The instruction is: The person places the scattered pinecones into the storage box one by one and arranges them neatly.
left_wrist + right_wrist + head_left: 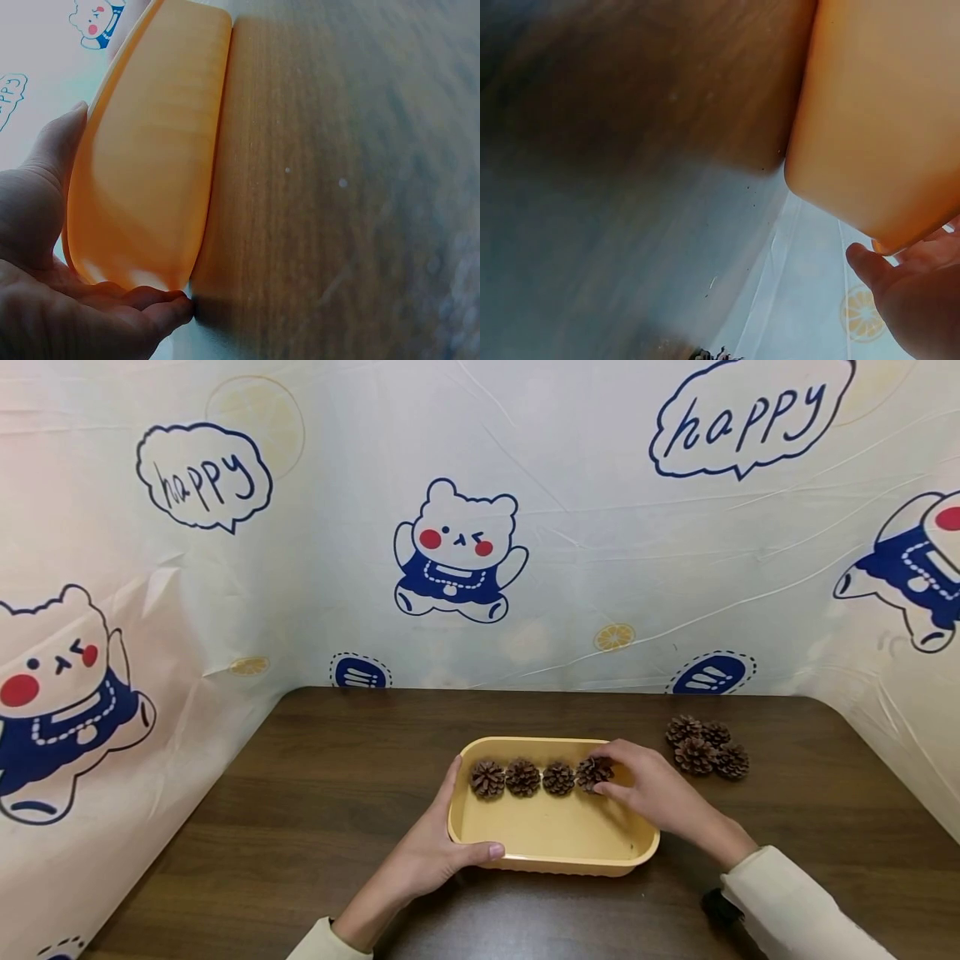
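A yellow rectangular tray (pixel 551 828) stands on the table, with a row of pine cones (pixel 522 777) along its far side. My left hand (pixel 435 853) grips the tray's left end, the thumb lying over the near rim. In the left wrist view, that hand (pixel 45 247) is against the tray's outer wall (pixel 154 150). At the right end of the row, my right hand (pixel 660 789) pinches a pine cone (pixel 592 772) between thumb and fingers inside the tray. The right wrist view shows part of this hand (pixel 922 300) beside the tray wall (pixel 885 112); the held cone is hidden there.
Several more pine cones (pixel 695 755) lie in a cluster on the brown wooden table (pixel 337 760), right of the tray. A small black object (pixel 722 908) is by the right sleeve. Printed cloth (pixel 570 560) with bears hangs behind and at both sides.
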`<state>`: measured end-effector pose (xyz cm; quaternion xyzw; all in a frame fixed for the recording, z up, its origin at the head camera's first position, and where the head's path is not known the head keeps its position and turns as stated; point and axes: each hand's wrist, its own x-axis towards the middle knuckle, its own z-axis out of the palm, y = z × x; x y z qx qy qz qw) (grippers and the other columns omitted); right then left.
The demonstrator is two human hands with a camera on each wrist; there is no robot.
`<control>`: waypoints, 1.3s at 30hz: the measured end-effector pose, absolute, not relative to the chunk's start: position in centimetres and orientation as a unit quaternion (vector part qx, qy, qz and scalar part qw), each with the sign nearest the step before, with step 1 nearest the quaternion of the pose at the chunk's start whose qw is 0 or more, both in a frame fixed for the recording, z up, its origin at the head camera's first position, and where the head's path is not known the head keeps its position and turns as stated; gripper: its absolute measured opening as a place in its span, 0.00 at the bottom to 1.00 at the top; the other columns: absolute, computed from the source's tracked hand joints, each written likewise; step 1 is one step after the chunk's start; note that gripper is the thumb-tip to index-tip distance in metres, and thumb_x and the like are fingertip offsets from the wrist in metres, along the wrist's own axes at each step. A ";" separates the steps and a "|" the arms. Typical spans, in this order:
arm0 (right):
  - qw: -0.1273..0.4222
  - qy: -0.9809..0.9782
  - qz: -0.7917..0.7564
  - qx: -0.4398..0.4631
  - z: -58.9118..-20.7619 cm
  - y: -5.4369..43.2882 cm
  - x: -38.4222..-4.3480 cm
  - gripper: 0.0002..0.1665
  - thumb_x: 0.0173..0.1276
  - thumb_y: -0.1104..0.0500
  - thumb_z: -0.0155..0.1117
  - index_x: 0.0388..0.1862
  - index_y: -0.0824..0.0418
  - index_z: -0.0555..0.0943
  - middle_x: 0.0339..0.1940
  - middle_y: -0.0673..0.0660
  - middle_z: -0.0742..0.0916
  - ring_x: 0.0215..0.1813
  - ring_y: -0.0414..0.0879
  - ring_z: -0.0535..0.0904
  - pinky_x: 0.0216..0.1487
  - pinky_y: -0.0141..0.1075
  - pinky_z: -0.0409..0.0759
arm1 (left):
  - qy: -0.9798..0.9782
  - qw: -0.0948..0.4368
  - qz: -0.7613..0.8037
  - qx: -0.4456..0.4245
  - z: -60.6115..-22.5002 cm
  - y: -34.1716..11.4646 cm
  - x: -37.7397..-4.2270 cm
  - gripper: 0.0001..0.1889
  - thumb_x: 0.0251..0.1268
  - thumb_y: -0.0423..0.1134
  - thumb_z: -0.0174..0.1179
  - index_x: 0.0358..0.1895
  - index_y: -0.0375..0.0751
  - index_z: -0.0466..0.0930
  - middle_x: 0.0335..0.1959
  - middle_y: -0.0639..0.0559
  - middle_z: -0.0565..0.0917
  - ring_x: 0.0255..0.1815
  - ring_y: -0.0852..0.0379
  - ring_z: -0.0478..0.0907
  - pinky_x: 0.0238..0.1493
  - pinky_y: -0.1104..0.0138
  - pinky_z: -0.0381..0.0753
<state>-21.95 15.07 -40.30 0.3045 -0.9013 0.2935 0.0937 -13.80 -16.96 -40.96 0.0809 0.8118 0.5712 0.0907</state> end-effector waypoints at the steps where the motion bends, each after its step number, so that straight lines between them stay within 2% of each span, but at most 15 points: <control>1: 0.096 -0.902 0.291 0.305 -40.3 15.1 -21.9 0.21 0.62 0.63 0.78 0.55 0.62 0.86 0.52 0.57 0.90 0.55 0.57 0.87 0.59 0.54 0.84 | 0.812 0.091 0.571 0.080 -41.0 -17.0 -13.8 0.70 0.54 0.37 0.81 0.87 0.50 0.29 0.80 0.29 0.64 0.50 0.52 0.85 0.63 0.61 0.78; 6: 0.108 -0.902 0.278 0.312 -40.2 15.0 -21.9 0.20 0.62 0.64 0.79 0.53 0.62 0.86 0.50 0.56 0.90 0.53 0.56 0.87 0.57 0.52 0.85 | 0.816 0.095 0.566 0.072 -41.0 -16.9 -13.8 0.71 0.54 0.39 0.81 0.87 0.52 0.29 0.79 0.30 0.65 0.50 0.53 0.85 0.63 0.62 0.77; 16: 0.114 -0.908 0.254 0.313 -40.1 14.9 -21.8 0.20 0.61 0.65 0.79 0.52 0.64 0.86 0.48 0.57 0.90 0.53 0.56 0.87 0.57 0.53 0.85 | 0.818 0.095 0.563 0.070 -41.0 -16.9 -13.9 0.71 0.53 0.40 0.81 0.87 0.52 0.29 0.79 0.30 0.66 0.50 0.53 0.85 0.66 0.58 0.75; 26: 0.088 -0.928 0.226 0.284 -40.1 14.5 -21.8 0.19 0.63 0.63 0.78 0.53 0.64 0.86 0.52 0.62 0.90 0.55 0.59 0.87 0.57 0.56 0.84 | 0.810 0.097 0.573 0.073 -41.1 -16.9 -14.0 0.71 0.54 0.39 0.81 0.87 0.52 0.29 0.80 0.30 0.64 0.51 0.52 0.85 0.61 0.64 0.78; 39: 0.065 -0.942 0.205 0.259 -39.7 14.0 -21.2 0.21 0.64 0.61 0.79 0.55 0.63 0.85 0.57 0.63 0.89 0.57 0.59 0.86 0.57 0.56 0.84 | 0.822 0.091 0.558 0.069 -41.1 -16.9 -14.0 0.71 0.53 0.41 0.82 0.87 0.51 0.29 0.80 0.29 0.63 0.51 0.53 0.85 0.66 0.56 0.75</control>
